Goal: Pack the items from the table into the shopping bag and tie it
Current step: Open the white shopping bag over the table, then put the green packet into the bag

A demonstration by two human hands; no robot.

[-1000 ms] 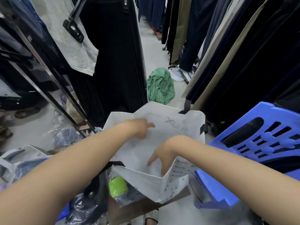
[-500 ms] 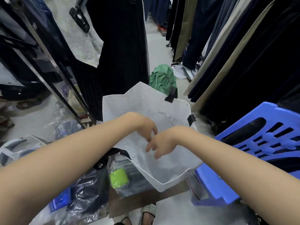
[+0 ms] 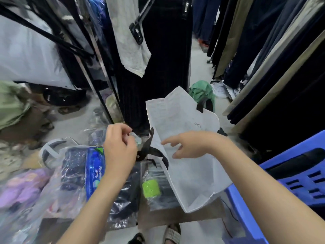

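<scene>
Sandals (image 3: 173,234) peek out at the very bottom, under the edge of the brown table (image 3: 175,217). On the table lie clear packs. One pack has a green label (image 3: 151,188) and one has a blue label (image 3: 95,171). Dark things are inside them.

My left hand (image 3: 119,148) is above the packs. Its fingers are curled in, and the tips pinch a small pale bit (image 3: 135,138). I cannot tell what that bit is. Just beside this hand is a black handle (image 3: 147,147) of the shopping bag (image 3: 184,120).

My right hand (image 3: 191,145) is over the white side of the bag. Its fingers are loose and spread out, and it holds nothing. I cannot tell if it touches the bag.

The bag is white with small print on it. It sits on the right part of the table, just beside the pack with the green label, and its far end sticks up. To the right of it is a blue chair (image 3: 290,182).

Farther away, a green cloth (image 3: 202,91) lies on the floor behind the bag. Dark clothes (image 3: 167,59) hang on both sides.
</scene>
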